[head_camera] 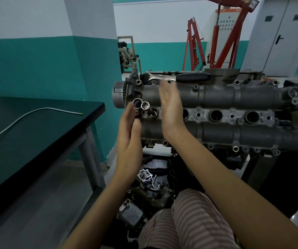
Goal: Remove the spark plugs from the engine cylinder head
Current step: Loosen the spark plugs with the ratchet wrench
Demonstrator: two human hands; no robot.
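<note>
The grey cylinder head (216, 95) lies across the middle of the view, with a row of round spark plug wells (216, 115) down its centre. A chrome socket (145, 105) stands tilted out of the leftmost well. Beside it is a short metal sleeve (137, 103). A ratchet wrench with a black handle (193, 77) rests on the head's far edge. My left hand (129, 139) is raised with straight fingers, its fingertips by the sleeve. My right hand (171, 108) hovers flat and blurred over the head, just right of the socket, holding nothing.
A dark green table (42, 141) stands at the left with a thin bent metal rod (36, 112) on it. Loose engine parts and a chain (150, 180) lie on the floor below the head. Red engine hoists (221, 38) stand at the back.
</note>
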